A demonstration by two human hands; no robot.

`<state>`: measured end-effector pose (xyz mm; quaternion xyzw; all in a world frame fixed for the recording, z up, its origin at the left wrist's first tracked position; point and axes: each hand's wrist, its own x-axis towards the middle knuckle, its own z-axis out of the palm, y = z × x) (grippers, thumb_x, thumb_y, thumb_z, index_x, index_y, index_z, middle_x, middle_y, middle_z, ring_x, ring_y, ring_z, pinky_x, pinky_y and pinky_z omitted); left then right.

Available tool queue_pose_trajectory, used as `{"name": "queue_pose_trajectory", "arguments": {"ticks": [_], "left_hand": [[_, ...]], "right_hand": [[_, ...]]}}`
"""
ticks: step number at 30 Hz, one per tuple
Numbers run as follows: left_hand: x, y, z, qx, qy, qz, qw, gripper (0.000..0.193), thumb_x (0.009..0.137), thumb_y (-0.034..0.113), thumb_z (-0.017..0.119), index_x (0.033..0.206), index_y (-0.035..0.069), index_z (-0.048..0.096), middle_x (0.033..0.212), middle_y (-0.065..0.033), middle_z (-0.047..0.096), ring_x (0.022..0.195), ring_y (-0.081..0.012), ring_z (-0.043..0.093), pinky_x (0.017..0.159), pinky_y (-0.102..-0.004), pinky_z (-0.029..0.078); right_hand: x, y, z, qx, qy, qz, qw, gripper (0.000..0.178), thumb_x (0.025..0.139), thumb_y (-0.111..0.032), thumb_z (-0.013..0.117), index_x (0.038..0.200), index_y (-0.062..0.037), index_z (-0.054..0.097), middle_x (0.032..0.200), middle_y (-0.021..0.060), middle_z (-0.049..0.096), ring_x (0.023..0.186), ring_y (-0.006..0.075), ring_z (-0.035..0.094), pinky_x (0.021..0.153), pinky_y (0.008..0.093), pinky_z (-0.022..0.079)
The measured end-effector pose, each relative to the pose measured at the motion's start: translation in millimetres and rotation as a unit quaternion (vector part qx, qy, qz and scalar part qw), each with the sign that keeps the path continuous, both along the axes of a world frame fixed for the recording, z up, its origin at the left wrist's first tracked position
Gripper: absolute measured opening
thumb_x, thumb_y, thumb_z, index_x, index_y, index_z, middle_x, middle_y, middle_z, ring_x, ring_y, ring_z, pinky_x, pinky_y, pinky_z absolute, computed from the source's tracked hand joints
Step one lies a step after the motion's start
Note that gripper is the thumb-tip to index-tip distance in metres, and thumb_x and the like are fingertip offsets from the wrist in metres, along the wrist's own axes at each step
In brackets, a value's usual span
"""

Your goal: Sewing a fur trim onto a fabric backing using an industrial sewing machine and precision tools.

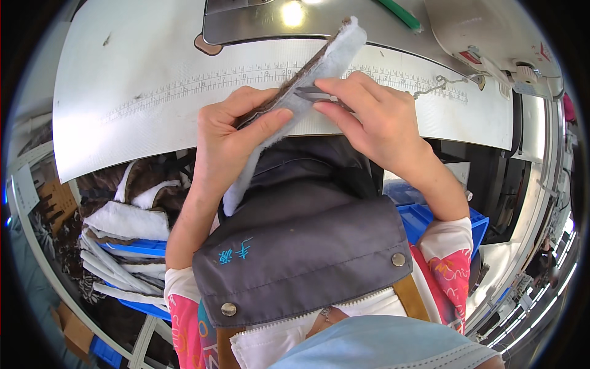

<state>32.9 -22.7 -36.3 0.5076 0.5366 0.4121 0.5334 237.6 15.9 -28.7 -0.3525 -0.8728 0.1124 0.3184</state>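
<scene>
At the far left, beneath the worktable, brown plush and white fleecy pieces lie in a loose pile [126,219], with blue trays [141,247] showing among them. The white worktable [141,67], printed with a curved-looking ruler scale, spans the view.

Left of centre, the person's left hand [232,126] is closed in a firm pinch, thumb on the pale face, fingers behind, around a long fleecy strip [302,112]. The strip is held up in front of the table's near edge, slanting from lower left to upper right, its brown pile along the upper left side.

Just right of the left thumb, small dark snips [314,90] lie against the strip, blades slightly parted. The right hand [381,120] grips them between thumb and forefinger, its other fingers curled.

The work seems partway along: the brown and white layers appear joined, and the snips are at the strip's middle. Whether anything has been cut, or how much of the edge is left, cannot be told. The pieces in the pile look untouched for now.

At upper right stands a pale machine body [491,27].
</scene>
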Motion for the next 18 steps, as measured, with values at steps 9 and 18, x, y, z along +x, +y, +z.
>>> {"name": "queue_pose_trajectory", "arguments": {"ticks": [9, 18], "left_hand": [[-2.8, -1.9, -2.9, 0.045, -0.003, -0.029, 0.999, 0.028, 0.076, 0.000, 0.068, 0.103, -0.005, 0.065, 0.084, -0.0037, 0.060, 0.076, -0.0083, 0.052, 0.069, -0.0207, 0.040], [-6.4, -0.1, -2.1, 0.000, -0.021, -0.041, 0.999, 0.031, 0.080, 0.004, 0.065, 0.110, -0.004, 0.062, 0.082, -0.0012, 0.055, 0.077, -0.0077, 0.049, 0.071, -0.0195, 0.038]], "right_hand": [[0.4, 0.4, 0.5, 0.012, -0.054, 0.029, 0.998, 0.021, 0.074, -0.009, 0.072, 0.092, -0.0065, 0.062, 0.069, 0.0050, 0.057, 0.051, 0.0209, 0.056, 0.045, 0.0303, 0.044], [4.6, 4.7, -3.3, -0.016, 0.014, 0.004, 1.000, 0.021, 0.074, -0.010, 0.072, 0.092, -0.0067, 0.063, 0.069, 0.0047, 0.058, 0.054, 0.0199, 0.059, 0.046, 0.0290, 0.045]]}}
